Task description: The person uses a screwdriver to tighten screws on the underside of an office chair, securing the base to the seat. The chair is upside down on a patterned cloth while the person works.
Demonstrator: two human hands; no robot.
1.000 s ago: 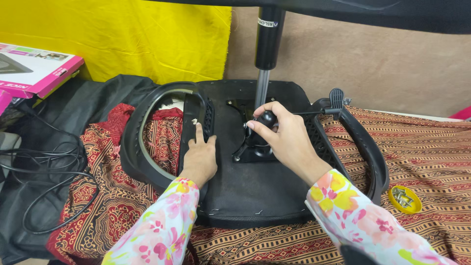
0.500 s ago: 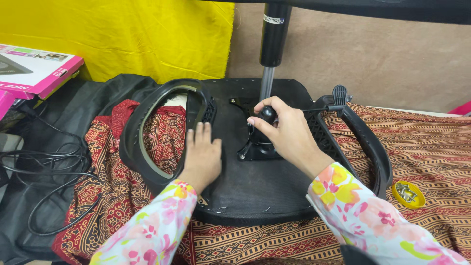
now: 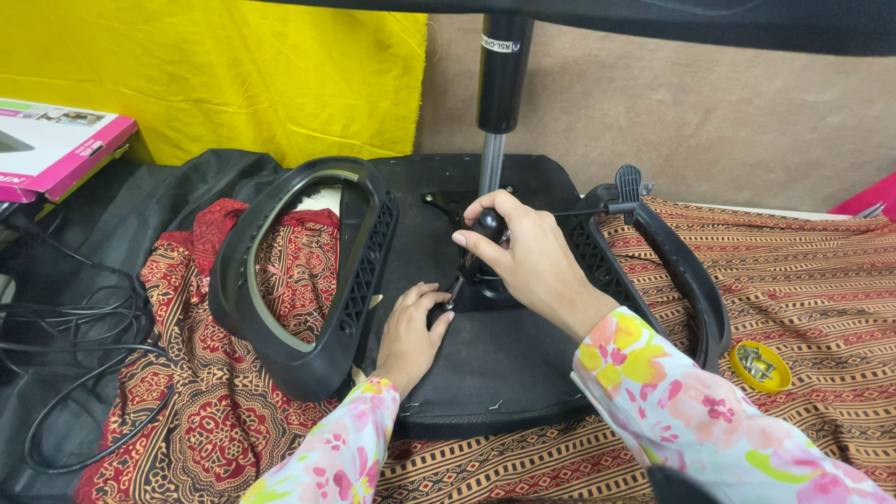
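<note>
- Gripping black screwdriver handle (image 3: 489,227), right hand (image 3: 523,261) closed, tip down at seat underside (image 3: 485,364).
- Steadying tip, left hand (image 3: 411,329) loosely curled, touching seat.
- Armrest (image 3: 308,280) just left.

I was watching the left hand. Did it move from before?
Yes. The left hand slid right across the seat, away from the armrest, toward the tool tip under the right hand.

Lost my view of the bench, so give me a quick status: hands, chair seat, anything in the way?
Right hand gripping a black-handled tool at the seat mechanism. Left hand flat on the seat, fingertips by the tool tip. Armrest close left of it.
</note>
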